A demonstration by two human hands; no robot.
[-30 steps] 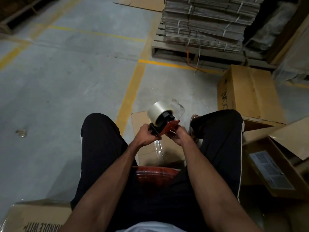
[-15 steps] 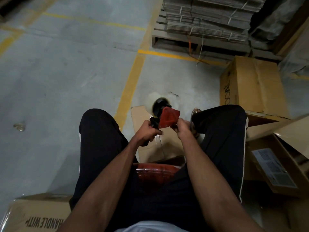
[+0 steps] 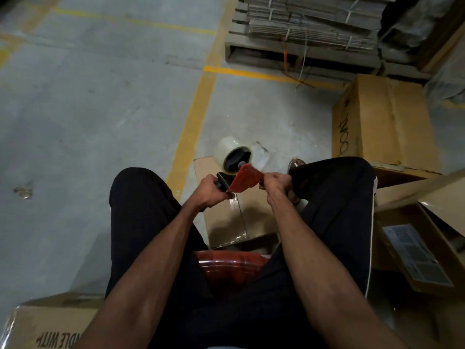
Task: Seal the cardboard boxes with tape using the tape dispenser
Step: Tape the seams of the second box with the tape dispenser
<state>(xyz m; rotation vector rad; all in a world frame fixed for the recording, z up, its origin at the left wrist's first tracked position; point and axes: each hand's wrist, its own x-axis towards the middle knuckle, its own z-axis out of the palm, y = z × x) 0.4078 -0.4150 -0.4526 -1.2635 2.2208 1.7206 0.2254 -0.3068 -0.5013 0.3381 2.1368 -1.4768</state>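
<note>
head view looks down on my 2 forearms and black trousers, seated on a red stool (image 3: pixel 231 267). around me i count 4 cardboard boxes. the open box at my right (image 3: pixel 412 250) has its flaps up and carries a white printed label (image 3: pixel 417 258); the text on it is too small to read, and i cannot tell what is inside. the box at the lower left (image 3: pixel 47 326) shows upside-down black letters, "ndle with", partly cut off. the closed box further right (image 3: pixel 382 122) has black handwriting on its side that i cannot read. the small box between my knees (image 3: pixel 239 220) lies on the floor with clear tape shining along its top.

the tape dispenser (image 3: pixel 239 172) is held in the air above this small box, between both hands. it has a red flat plate, a black handle and a roll of clear tape (image 3: pixel 230 151) on a black hub, with a loose end of tape standing up beside the roll. my left hand (image 3: pixel 212 191) is closed around the black handle. my right hand (image 3: pixel 275 182) pinches the edge of the red plate with curled fingers.

behind, bundles of flat cardboard (image 3: pixel 312 23) are stacked on a wooden pallet (image 3: pixel 276 50), and yellow lines cross the grey floor (image 3: pixel 88 109).
</note>
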